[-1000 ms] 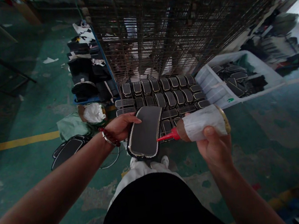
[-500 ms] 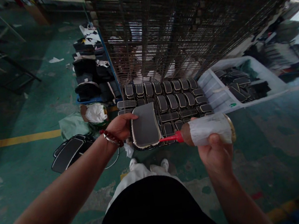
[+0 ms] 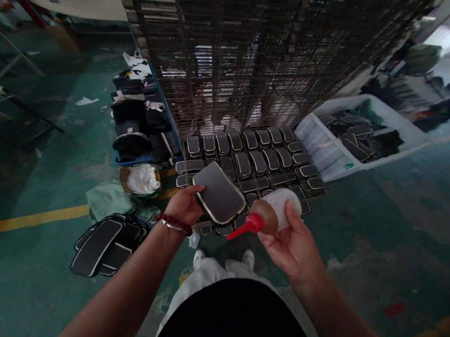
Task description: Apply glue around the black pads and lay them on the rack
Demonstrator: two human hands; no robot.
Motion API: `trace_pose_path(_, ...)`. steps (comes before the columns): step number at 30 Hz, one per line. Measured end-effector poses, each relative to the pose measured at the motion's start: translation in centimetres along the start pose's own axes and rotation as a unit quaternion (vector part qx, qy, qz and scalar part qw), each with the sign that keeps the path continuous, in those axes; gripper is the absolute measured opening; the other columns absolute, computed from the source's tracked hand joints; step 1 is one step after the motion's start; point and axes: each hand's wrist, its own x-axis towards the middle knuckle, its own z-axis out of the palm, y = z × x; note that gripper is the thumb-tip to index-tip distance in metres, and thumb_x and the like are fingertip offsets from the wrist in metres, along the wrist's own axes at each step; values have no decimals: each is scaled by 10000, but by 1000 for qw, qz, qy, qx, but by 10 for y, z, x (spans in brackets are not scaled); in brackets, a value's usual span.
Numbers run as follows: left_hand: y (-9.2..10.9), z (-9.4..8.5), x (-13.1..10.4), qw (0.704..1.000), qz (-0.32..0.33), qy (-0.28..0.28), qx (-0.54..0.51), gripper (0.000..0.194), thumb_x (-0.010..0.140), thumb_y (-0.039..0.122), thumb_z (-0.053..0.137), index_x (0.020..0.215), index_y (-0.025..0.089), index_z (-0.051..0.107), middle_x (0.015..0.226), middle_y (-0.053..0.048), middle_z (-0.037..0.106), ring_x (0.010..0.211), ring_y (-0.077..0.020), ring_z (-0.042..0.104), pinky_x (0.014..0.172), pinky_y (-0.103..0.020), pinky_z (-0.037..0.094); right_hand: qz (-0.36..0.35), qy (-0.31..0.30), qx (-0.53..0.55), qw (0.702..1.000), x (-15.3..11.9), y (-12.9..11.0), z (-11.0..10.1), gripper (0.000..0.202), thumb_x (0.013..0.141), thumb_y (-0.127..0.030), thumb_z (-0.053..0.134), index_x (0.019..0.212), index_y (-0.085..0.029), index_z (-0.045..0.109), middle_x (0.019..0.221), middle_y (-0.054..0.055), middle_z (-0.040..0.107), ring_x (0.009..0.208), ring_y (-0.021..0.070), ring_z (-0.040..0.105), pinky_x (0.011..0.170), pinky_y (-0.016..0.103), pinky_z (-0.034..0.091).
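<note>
My left hand (image 3: 187, 205) pinches the left edge of a dark grey rounded panel (image 3: 219, 192) with a pale rim, thumb on top and fingers underneath. The panel lies tilted in the air above the wire rack. Wrapped round a squeeze bottle (image 3: 279, 210), my right hand (image 3: 293, 243) holds it on its side, nozzle pointing left. The bottle has a white-covered body, a brown shoulder and a red nozzle (image 3: 244, 226). Its tip is just below the panel's lower edge; whether it touches cannot be told. Below, rows of similar dark panels (image 3: 258, 162) lie on the rack.
Tall stacked wire racks (image 3: 233, 54) rise ahead. A white bin (image 3: 411, 143) with dark pieces stands right. On the left are a blue crate (image 3: 122, 160) of black pieces, an open bag with white contents (image 3: 142, 179), and a pile of dark panels (image 3: 101, 243) on the green floor.
The bottle has swung left and down, its nozzle leaving the panel's right corner for below its bottom edge. My left hand has turned the panel counterclockwise.
</note>
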Motion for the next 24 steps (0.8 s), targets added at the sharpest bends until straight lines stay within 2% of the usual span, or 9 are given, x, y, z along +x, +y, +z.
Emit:
trace_pose_path(2,-8,3,2,999,24,-17,28,284,748,-40,556,980,101,640,729,-79,756,622,-213,738,648,-338,637,48,-13,41,998,10,-12,5,308,801,-517,785,963,-267,709,1000,16,758,844,167,722,458,197,511)
trace_pose_path(4,-19,7,2,997,37,-43,60,325,710,-47,580,989,108,641,760,-77,763,640,-209,739,640,-322,628,-21,2,60,998,24,-28,8,301,787,-492,807,966,-274,702,985,-8,756,842,153,718,479,191,520)
trace_pose_path(7,-37,18,-2,989,29,-101,104,397,624,-59,590,975,111,658,810,-91,774,692,-216,745,668,-314,617,-152,19,24,988,47,-49,6,319,743,-419,862,970,-265,700,946,-21,753,855,161,717,636,263,604)
trace_pose_path(9,-49,28,-5,982,20,-137,130,437,573,-56,592,969,111,674,845,-100,781,758,-234,752,711,-328,613,-198,13,-32,980,61,-57,1,357,718,-398,879,975,-230,695,913,3,743,812,174,707,585,266,580)
trace_pose_path(12,-65,45,-8,971,14,-173,163,468,556,-26,613,996,114,691,917,-104,788,886,-270,749,777,-361,602,-252,19,-98,963,78,-65,-12,413,700,-412,878,984,-195,671,859,12,709,703,166,664,462,235,474)
trace_pose_path(15,-80,62,-7,964,17,-194,179,501,552,-7,623,1033,114,694,974,-109,787,957,-287,737,814,-377,588,-295,22,-115,948,91,-74,-27,435,714,-410,864,1023,-190,649,886,11,687,714,163,653,489,247,481)
trace_pose_path(19,-95,82,-2,961,26,-202,187,537,558,4,628,1079,121,686,984,-105,790,915,-272,743,812,-372,579,-290,-6,-109,951,95,-89,-51,423,717,-403,864,1019,-198,649,890,4,684,718,158,651,493,240,476)
trace_pose_path(22,-104,93,2,962,29,-188,194,557,566,3,626,1108,124,674,981,-99,791,855,-251,747,800,-365,575,-237,-35,-117,964,90,-99,-75,409,716,-401,870,1012,-200,673,879,8,705,696,158,650,510,250,488)
trace_pose_path(24,-110,100,4,963,36,-187,192,570,574,3,624,1130,120,669,989,-102,791,841,-250,747,791,-368,576,-198,-59,-134,969,87,-109,-91,423,698,-393,887,1024,-204,694,890,15,722,715,165,660,580,275,529)
